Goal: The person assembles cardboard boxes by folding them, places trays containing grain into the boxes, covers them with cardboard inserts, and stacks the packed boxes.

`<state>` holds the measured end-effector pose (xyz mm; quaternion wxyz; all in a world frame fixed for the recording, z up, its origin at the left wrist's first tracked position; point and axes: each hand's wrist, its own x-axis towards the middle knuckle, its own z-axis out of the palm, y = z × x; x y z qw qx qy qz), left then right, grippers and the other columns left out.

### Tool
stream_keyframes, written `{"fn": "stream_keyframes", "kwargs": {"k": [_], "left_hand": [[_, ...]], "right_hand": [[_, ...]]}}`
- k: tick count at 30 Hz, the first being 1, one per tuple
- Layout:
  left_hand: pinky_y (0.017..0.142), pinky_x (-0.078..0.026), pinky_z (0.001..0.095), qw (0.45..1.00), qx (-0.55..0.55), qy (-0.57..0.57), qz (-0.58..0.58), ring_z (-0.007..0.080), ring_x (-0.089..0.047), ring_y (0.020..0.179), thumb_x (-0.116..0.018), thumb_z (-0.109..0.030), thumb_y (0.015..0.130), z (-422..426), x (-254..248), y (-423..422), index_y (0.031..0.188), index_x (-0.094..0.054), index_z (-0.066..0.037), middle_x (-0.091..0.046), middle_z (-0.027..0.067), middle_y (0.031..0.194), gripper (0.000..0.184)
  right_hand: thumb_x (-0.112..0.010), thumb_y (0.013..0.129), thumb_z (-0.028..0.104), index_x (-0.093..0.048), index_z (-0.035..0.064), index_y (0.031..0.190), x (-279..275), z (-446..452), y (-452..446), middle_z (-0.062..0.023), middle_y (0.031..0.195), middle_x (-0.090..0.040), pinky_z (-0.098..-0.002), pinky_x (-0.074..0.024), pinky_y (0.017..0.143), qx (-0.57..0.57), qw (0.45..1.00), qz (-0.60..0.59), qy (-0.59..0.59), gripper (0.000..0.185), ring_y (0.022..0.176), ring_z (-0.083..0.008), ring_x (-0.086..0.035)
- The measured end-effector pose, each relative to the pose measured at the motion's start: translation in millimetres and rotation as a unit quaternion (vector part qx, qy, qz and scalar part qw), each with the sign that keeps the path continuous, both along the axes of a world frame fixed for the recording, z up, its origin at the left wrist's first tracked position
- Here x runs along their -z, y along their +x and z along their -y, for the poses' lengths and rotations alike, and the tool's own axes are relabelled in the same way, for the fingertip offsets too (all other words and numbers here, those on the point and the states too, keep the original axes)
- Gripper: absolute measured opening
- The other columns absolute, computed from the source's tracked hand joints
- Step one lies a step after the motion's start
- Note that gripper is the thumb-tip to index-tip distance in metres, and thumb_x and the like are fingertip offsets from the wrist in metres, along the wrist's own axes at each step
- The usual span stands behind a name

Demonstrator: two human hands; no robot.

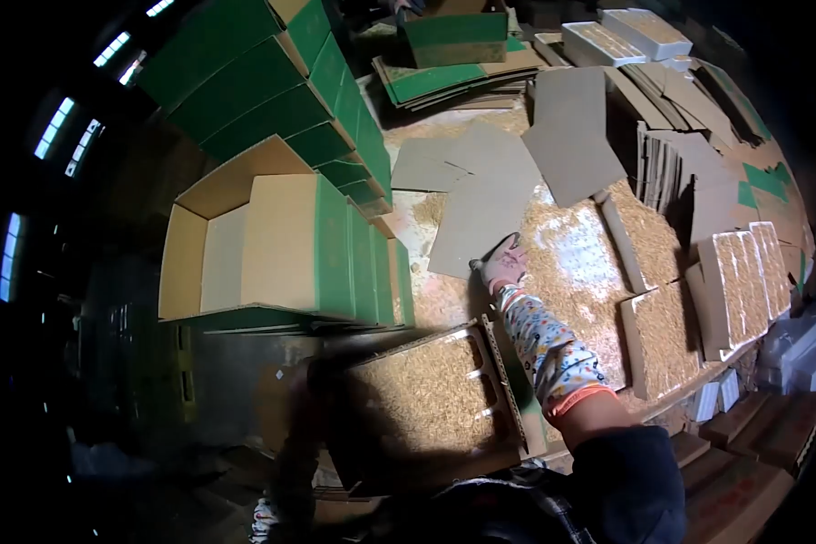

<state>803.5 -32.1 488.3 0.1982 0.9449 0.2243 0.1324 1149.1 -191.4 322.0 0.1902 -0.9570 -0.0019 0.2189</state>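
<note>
My right hand (504, 263), in a pink glove with dark fingertips, reaches to the lower edge of a flat grey cardboard sheet (485, 199) on the table. Its fingers are bent at the sheet's edge; whether they grip it is unclear. Close to my body is an open cardboard box (508, 390) filled with straw-coloured shavings (426, 390), with white edges showing at its right side. My left hand (310, 385) is a dark shape in shadow at the box's left side, its fingers hidden.
Stacked green boxes (245, 91) rise at the upper left, with open nested ones (281, 245) below. Shavings-covered blocks (664, 340) stand at the right. More cardboard sheets (576, 136) lie toward the back. Part of another person's hand (410, 6) shows at the top.
</note>
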Motion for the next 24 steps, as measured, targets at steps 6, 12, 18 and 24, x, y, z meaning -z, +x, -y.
{"fn": "stream_keyframes", "kwargs": {"k": [6, 12, 18, 24], "left_hand": [[0.066, -0.047, 0.0332, 0.993, -0.046, -0.105, -0.005, 0.0216, -0.056, 0.072, -0.060, -0.016, 0.081, 5.3, -4.0, 2.5, 0.091, -0.055, -0.003, -0.058, 0.0086, 0.079, 0.018], [0.081, -0.046, 0.0282, 0.934, -0.060, -0.336, 0.109, 0.0146, -0.059, 0.087, -0.072, -0.017, 0.076, 14.8, -9.6, 38.7, 0.104, -0.059, 0.000, -0.064, 0.0105, 0.092, 0.035], [0.084, -0.046, 0.0333, 0.897, -0.048, -0.255, 0.357, 0.0200, -0.057, 0.096, -0.064, -0.019, 0.083, 34.9, -47.9, 4.6, 0.111, -0.056, -0.005, -0.060, 0.0077, 0.101, 0.032], [0.083, -0.047, 0.0398, 0.894, 0.359, 0.103, -0.246, 0.0313, -0.059, 0.093, -0.052, -0.032, 0.081, 91.7, -14.0, -17.4, 0.106, -0.055, 0.002, -0.061, 0.0215, 0.092, 0.043]], "right_hand": [[-0.077, 0.067, 0.031, -0.030, -0.0118, 0.130, 34.6, 114.5, 45.1, -0.0233, 0.112, -0.059, -0.0350, -0.0481, 0.088, 0.021, 0.980, 0.178, 0.089, 0.090, 0.100, -0.0316, -0.061], [-0.061, 0.079, 0.011, -0.056, 0.0052, 0.102, -190.8, 128.5, -45.5, -0.0133, 0.093, -0.061, -0.0381, -0.0471, 0.073, -0.216, 0.851, 0.378, 0.295, 0.024, 0.087, -0.0289, -0.059], [-0.063, 0.075, 0.019, -0.055, 0.0075, 0.117, -177.3, 121.4, -218.7, -0.0141, 0.098, -0.062, -0.0364, -0.0502, 0.080, -0.779, 0.581, 0.209, 0.107, 0.043, 0.093, -0.0256, -0.062], [-0.065, 0.078, 0.035, -0.037, 0.0031, 0.135, -235.5, 87.8, -227.4, -0.0238, 0.131, -0.045, -0.0390, -0.0422, 0.095, -0.520, 0.839, 0.100, 0.125, 0.071, 0.115, -0.0370, -0.051]]}}
